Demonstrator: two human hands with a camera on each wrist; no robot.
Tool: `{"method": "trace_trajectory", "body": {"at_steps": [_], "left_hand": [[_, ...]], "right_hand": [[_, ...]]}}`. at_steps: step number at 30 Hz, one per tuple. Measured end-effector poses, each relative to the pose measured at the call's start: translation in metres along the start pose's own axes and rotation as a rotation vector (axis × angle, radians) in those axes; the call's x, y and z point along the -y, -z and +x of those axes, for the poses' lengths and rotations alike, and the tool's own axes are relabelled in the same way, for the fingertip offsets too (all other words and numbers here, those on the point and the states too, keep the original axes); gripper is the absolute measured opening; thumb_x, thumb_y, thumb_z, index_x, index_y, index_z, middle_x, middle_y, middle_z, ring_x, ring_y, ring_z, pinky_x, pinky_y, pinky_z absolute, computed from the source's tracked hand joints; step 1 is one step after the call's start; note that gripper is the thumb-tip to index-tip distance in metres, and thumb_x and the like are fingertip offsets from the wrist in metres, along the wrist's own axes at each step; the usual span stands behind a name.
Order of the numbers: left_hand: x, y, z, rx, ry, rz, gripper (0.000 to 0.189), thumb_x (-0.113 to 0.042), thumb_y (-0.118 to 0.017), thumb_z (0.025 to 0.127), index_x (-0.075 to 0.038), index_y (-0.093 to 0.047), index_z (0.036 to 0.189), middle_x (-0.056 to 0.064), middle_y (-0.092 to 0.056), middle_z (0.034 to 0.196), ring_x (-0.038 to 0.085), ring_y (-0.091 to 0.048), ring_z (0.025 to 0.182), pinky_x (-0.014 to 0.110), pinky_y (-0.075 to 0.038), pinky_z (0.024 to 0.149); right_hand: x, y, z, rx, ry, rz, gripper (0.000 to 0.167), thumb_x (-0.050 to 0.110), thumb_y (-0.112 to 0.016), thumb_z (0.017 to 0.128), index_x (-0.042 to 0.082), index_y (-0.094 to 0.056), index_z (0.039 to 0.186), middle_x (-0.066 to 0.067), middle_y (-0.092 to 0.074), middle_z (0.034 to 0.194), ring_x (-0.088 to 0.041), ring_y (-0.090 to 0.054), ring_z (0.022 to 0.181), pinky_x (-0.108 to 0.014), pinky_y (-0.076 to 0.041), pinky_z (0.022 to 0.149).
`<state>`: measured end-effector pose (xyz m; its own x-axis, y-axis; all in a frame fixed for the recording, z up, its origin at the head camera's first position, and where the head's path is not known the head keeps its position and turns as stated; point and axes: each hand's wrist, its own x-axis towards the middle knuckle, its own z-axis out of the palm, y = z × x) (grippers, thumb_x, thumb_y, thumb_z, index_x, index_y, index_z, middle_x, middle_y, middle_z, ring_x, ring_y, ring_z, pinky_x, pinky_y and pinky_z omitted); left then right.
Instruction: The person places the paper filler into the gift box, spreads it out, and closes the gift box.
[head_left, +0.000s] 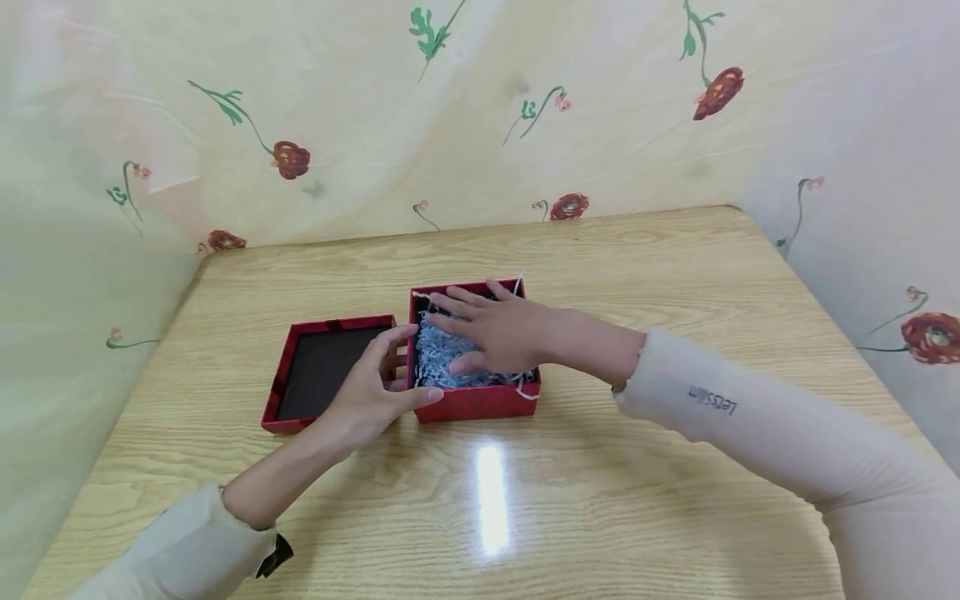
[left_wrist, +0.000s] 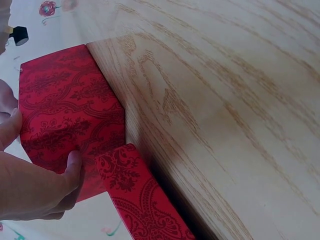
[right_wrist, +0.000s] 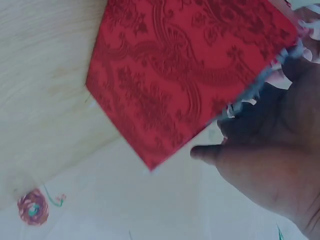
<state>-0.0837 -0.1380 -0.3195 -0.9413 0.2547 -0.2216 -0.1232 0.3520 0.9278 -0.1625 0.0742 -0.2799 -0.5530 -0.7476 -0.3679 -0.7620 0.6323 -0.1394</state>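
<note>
In the head view a red patterned box [head_left: 480, 405] stands on the table, filled with light-blue shredded paper [head_left: 435, 354]. My right hand [head_left: 510, 333] lies flat with spread fingers over the shredded paper, covering part of it. The left hand [head_left: 375, 387] grips the box at its near left corner, thumb over the front rim and fingers along the left wall. Beside that hand sits the box's lid [head_left: 330, 375], upturned with its black inside showing. The left wrist view shows fingers against the red patterned wall of the box [left_wrist: 75, 110].
The wood-grain table [head_left: 637, 500] reaches back to a floral cloth [head_left: 480, 125] hung behind it and along both sides. Pale paper strands [head_left: 527, 392] stick out over the box's rim. A bright light reflection lies on the table in front of the box.
</note>
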Motion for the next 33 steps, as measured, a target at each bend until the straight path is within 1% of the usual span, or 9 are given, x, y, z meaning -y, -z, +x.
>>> {"method": "trace_trajectory", "body": {"at_steps": [4, 9, 13, 16, 19, 23, 27, 30, 33], "left_hand": [[0.002, 0.001, 0.000, -0.006, 0.005, 0.013, 0.083, -0.021, -0.078, 0.082, -0.024, -0.028, 0.149, 0.009, -0.039, 0.142, 0.030, -0.044, 0.125, 0.046, -0.041, 0.104], [0.005, 0.002, -0.001, -0.007, 0.000, 0.013, 0.085, -0.023, -0.079, 0.081, -0.023, -0.028, 0.149, 0.010, -0.040, 0.141, 0.030, -0.045, 0.123, 0.045, -0.042, 0.104], [0.005, 0.002, -0.001, -0.009, -0.009, 0.014, 0.085, -0.023, -0.079, 0.081, -0.023, -0.028, 0.149, 0.010, -0.040, 0.141, 0.030, -0.045, 0.123, 0.045, -0.042, 0.104], [0.005, 0.002, -0.001, -0.007, -0.011, 0.011, 0.084, -0.023, -0.079, 0.082, -0.023, -0.028, 0.149, 0.010, -0.040, 0.140, 0.030, -0.046, 0.123, 0.045, -0.042, 0.104], [0.005, 0.001, -0.001, -0.005, -0.009, 0.005, 0.084, -0.021, -0.078, 0.082, -0.023, -0.028, 0.149, 0.010, -0.041, 0.140, 0.030, -0.046, 0.123, 0.045, -0.041, 0.104], [0.006, 0.000, -0.001, -0.005, -0.009, 0.003, 0.083, -0.019, -0.078, 0.083, -0.023, -0.028, 0.149, 0.010, -0.041, 0.140, 0.030, -0.046, 0.123, 0.046, -0.041, 0.104], [0.006, -0.001, -0.001, -0.004, -0.013, 0.004, 0.082, -0.019, -0.077, 0.083, -0.023, -0.028, 0.149, 0.010, -0.040, 0.141, 0.030, -0.045, 0.125, 0.046, -0.041, 0.104], [0.006, -0.002, -0.001, -0.005, -0.011, 0.004, 0.082, -0.019, -0.077, 0.083, -0.023, -0.029, 0.149, 0.010, -0.039, 0.142, 0.031, -0.045, 0.125, 0.046, -0.041, 0.104], [0.006, -0.001, -0.001, -0.005, -0.012, 0.006, 0.082, -0.020, -0.078, 0.083, -0.023, -0.029, 0.149, 0.009, -0.038, 0.143, 0.030, -0.044, 0.126, 0.046, -0.041, 0.104]], "right_hand": [[-0.004, 0.002, -0.012, -0.056, -0.011, -0.031, 0.074, 0.056, -0.041, 0.097, 0.025, -0.008, 0.156, 0.001, 0.009, 0.161, -0.021, 0.012, 0.146, -0.062, 0.007, 0.112], [-0.008, -0.004, -0.017, -0.071, -0.015, -0.052, 0.078, 0.058, -0.044, 0.095, 0.024, -0.008, 0.156, -0.002, 0.008, 0.161, -0.025, 0.012, 0.147, -0.064, 0.007, 0.111], [-0.009, -0.014, -0.014, -0.071, -0.021, -0.091, 0.078, 0.059, -0.043, 0.095, 0.024, -0.008, 0.156, -0.003, 0.006, 0.162, -0.027, 0.009, 0.147, -0.064, 0.004, 0.111], [-0.008, -0.022, -0.009, -0.086, -0.031, -0.163, 0.078, 0.061, -0.041, 0.094, 0.025, -0.009, 0.156, -0.003, 0.004, 0.162, -0.027, 0.008, 0.147, -0.062, 0.003, 0.112], [-0.006, -0.029, -0.003, -0.109, -0.018, -0.241, 0.078, 0.062, -0.040, 0.094, 0.024, -0.009, 0.156, -0.004, 0.002, 0.162, -0.027, 0.005, 0.147, -0.061, 0.001, 0.113], [-0.002, -0.032, 0.001, -0.145, 0.025, -0.326, 0.078, 0.062, -0.040, 0.094, 0.021, -0.013, 0.156, -0.006, -0.003, 0.162, -0.029, -0.001, 0.147, -0.059, -0.004, 0.114], [0.000, -0.034, 0.003, -0.164, 0.075, -0.368, 0.075, 0.057, -0.041, 0.096, 0.018, -0.017, 0.155, -0.009, -0.008, 0.161, -0.032, -0.006, 0.147, -0.057, -0.012, 0.115], [-0.001, -0.034, 0.006, -0.150, 0.101, -0.378, 0.073, 0.055, -0.041, 0.098, 0.017, -0.016, 0.155, -0.010, -0.009, 0.161, -0.033, -0.008, 0.146, -0.055, -0.020, 0.113], [-0.001, -0.035, 0.012, -0.114, 0.099, -0.344, 0.073, 0.053, -0.041, 0.098, 0.018, -0.014, 0.156, -0.009, -0.008, 0.161, -0.033, -0.011, 0.146, -0.054, -0.024, 0.112]]}}
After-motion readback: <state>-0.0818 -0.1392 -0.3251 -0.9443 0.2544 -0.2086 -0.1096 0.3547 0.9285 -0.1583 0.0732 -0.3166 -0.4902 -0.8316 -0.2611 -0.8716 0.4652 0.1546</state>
